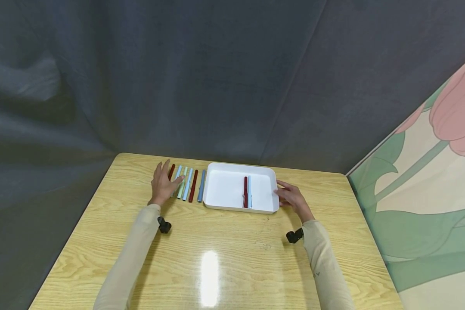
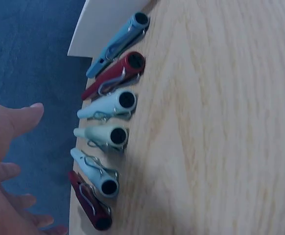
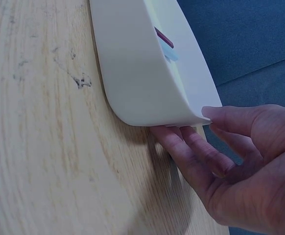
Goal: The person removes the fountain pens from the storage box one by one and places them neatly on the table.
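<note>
A white tray (image 1: 224, 189) lies on the table, with a dark red pen (image 1: 246, 189) and a light blue pen (image 1: 249, 191) side by side in it. My right hand (image 1: 292, 199) grips the tray's right end; in the right wrist view the thumb is on the rim and the fingers are against the outer wall below. Left of the tray several clipped pens stand in a row: blue (image 2: 118, 45), dark red (image 2: 115, 75), light blue (image 2: 108, 105), pale green (image 2: 102, 133), light blue (image 2: 94, 172) and dark red (image 2: 89, 200). My left hand (image 1: 164, 184), fingers spread, hovers by the row's left end, holding nothing.
The wooden table (image 1: 232, 241) ends just behind the tray and pens, where a dark curtain (image 1: 217, 86) hangs. A wall panel with a flower picture (image 1: 422, 206) stands along the right side.
</note>
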Tool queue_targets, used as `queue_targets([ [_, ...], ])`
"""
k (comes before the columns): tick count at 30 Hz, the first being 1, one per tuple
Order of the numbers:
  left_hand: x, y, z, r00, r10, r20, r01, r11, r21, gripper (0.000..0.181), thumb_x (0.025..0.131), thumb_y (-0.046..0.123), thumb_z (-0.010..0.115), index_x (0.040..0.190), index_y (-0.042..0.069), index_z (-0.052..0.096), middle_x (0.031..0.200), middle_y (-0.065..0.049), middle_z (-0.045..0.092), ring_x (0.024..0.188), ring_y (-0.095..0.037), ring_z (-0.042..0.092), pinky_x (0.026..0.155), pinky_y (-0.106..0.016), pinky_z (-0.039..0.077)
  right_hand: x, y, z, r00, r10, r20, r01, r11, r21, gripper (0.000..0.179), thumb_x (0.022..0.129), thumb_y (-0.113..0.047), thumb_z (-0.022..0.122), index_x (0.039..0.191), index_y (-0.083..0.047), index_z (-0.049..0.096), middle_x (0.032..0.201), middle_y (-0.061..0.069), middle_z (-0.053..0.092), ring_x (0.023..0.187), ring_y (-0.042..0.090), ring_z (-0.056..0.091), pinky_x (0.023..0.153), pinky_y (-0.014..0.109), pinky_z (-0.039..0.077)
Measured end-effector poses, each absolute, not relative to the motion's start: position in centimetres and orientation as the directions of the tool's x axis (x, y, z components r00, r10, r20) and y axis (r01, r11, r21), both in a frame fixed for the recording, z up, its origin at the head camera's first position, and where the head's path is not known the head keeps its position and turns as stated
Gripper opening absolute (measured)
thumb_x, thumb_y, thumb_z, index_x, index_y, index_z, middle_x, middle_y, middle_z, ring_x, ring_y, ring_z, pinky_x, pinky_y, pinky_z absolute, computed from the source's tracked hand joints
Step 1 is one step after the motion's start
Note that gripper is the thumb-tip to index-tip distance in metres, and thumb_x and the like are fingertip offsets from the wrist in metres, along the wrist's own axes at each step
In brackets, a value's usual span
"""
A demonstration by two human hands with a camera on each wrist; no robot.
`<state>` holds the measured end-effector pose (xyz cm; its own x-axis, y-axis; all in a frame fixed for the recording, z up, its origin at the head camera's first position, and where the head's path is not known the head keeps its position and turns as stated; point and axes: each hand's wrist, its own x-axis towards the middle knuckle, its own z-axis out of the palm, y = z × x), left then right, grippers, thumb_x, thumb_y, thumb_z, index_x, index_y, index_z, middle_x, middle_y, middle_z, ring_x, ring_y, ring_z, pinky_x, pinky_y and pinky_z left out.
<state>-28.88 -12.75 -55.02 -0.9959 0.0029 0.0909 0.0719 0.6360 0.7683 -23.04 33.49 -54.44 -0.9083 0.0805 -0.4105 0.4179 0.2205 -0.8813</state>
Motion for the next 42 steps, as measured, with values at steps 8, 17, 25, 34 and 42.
queue_targets([
  [8, -28.9, -11.3, -54.6, -0.996, 0.049, 0.079, 0.092, 0.604, 0.792, 0.088, 0.1, 0.034, 0.072, 0.168, 0.009, 0.021, 0.172, -0.026, 0.013, 0.158, -0.048, 0.015, 0.12, -0.077, 0.01, -23.1, 33.5, -54.2, -0.911, 0.078, -0.404, 0.411, 0.237, -0.88, 0.061, 0.105, -0.015, 0.062, 0.162, -0.009, 0.039, 0.153, 0.028, 0.05, 0.088, 0.008, 0.069, 0.067, 0.025, 0.057],
  [17, -28.7, -10.3, -54.7, -0.993, 0.064, 0.095, 0.114, 0.582, 0.805, 0.081, 0.101, 0.029, 0.071, 0.166, 0.007, 0.027, 0.169, -0.024, 0.024, 0.154, -0.046, 0.027, 0.121, -0.072, 0.019, -22.9, 33.4, -54.1, -0.908, 0.084, -0.411, 0.419, 0.232, -0.878, 0.061, 0.105, -0.015, 0.063, 0.162, -0.01, 0.04, 0.154, 0.028, 0.05, 0.085, 0.007, 0.069, 0.065, 0.025, 0.057],
  [25, -28.8, -9.5, -54.4, -0.992, 0.074, 0.102, 0.126, 0.565, 0.816, 0.077, 0.102, 0.031, 0.069, 0.164, 0.006, 0.03, 0.168, -0.023, 0.026, 0.149, -0.049, 0.034, 0.118, -0.07, 0.029, -23.0, 33.5, -54.4, -0.907, 0.094, -0.411, 0.421, 0.244, -0.874, 0.061, 0.105, -0.014, 0.062, 0.162, -0.009, 0.04, 0.153, 0.028, 0.051, 0.086, 0.008, 0.069, 0.066, 0.024, 0.057],
  [34, -28.4, -8.5, -54.0, -0.986, 0.105, 0.129, 0.165, 0.525, 0.835, 0.073, 0.102, 0.026, 0.07, 0.162, 0.005, 0.034, 0.164, -0.022, 0.033, 0.145, -0.047, 0.041, 0.114, -0.068, 0.037, -23.0, 33.5, -54.3, -0.905, 0.1, -0.413, 0.425, 0.237, -0.873, 0.059, 0.105, -0.014, 0.063, 0.161, -0.01, 0.043, 0.151, 0.028, 0.054, 0.083, 0.008, 0.068, 0.066, 0.024, 0.057],
  [42, -28.5, -7.8, -54.2, -0.978, 0.133, 0.16, 0.205, 0.486, 0.85, 0.069, 0.103, 0.026, 0.069, 0.161, 0.005, 0.038, 0.164, -0.023, 0.034, 0.148, -0.046, 0.037, 0.116, -0.068, 0.034, -23.1, 33.4, -54.2, -0.905, 0.105, -0.411, 0.424, 0.236, -0.874, 0.059, 0.105, -0.015, 0.063, 0.161, -0.011, 0.043, 0.151, 0.028, 0.053, 0.081, 0.006, 0.067, 0.065, 0.023, 0.056],
])
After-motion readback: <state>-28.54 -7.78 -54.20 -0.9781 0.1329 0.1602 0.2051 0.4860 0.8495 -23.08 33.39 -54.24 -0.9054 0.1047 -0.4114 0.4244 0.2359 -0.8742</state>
